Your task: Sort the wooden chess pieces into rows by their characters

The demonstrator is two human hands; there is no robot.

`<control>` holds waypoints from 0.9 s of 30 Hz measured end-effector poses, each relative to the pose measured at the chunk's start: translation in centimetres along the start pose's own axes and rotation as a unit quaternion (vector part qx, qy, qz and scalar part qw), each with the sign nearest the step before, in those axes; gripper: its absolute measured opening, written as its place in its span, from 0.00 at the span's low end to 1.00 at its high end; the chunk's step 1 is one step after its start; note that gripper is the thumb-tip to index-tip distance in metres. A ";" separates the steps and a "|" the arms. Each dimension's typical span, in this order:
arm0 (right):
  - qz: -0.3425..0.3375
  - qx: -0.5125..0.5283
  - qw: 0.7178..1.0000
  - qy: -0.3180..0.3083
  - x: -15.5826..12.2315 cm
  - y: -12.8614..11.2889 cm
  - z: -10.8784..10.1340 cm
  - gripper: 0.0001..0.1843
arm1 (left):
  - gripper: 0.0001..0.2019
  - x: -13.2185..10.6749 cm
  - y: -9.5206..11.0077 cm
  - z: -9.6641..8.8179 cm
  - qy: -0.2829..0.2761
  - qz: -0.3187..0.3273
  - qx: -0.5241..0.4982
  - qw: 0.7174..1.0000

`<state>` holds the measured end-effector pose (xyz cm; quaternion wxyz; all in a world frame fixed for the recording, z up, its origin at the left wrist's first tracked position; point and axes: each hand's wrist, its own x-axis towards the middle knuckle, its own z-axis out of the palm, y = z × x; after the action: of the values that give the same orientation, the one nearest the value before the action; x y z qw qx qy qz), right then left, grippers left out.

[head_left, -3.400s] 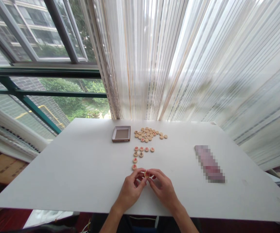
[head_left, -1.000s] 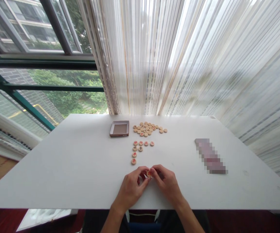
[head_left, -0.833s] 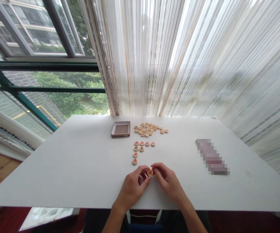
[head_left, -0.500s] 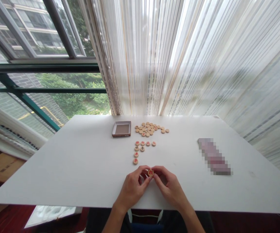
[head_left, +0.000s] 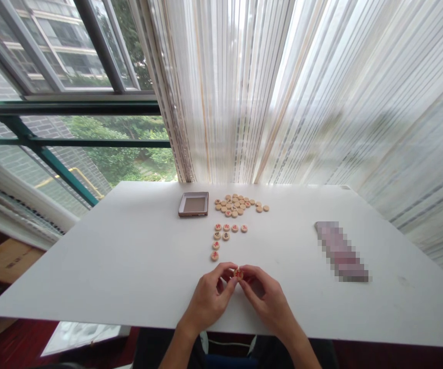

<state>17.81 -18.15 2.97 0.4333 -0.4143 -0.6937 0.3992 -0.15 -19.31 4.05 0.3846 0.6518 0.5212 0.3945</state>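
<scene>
Between the fingertips of both hands I hold a round wooden Chinese chess piece (head_left: 238, 274) with a red character facing me, just above the table's near side. My left hand (head_left: 210, 293) pinches it from the left, and my right hand (head_left: 265, 293) pinches it from the right. Beyond my fingers, other chess pieces lie face up: a row with red characters (head_left: 226, 227), two with black characters (head_left: 226, 236) below it, and two red ones (head_left: 215, 255) in a column at the left. Farther back is a loose cluster of pieces (head_left: 240, 201), many showing blank faces.
A shallow open box (head_left: 181, 213) sits left of the cluster on the white table (head_left: 129, 266). A pixelated flat object (head_left: 342, 251) lies to the right. Sheer curtains (head_left: 229, 102) hang behind the table, and a cardboard box (head_left: 9, 261) stands at the left.
The held piece has tilted slightly in my fingertips. Both hands stay in nearly the same place, and the view has shifted a little.
</scene>
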 end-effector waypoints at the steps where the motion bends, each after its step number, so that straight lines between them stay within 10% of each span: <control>1: -0.008 -0.006 1.000 0.001 0.0 0.0 0.0 0.11 | 0.12 0.0 0.0 0.0 -0.001 -0.002 -0.002 1.000; 27: -0.037 -0.059 0.997 -0.023 -0.5 -0.1 0.1 0.07 | 0.12 0.0 0.1 0.0 0.001 -0.005 0.004 1.000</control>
<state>17.84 -18.68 2.86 0.4065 -0.4036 -0.7408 0.3507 -0.12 -19.36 4.18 0.3832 0.6507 0.5262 0.3910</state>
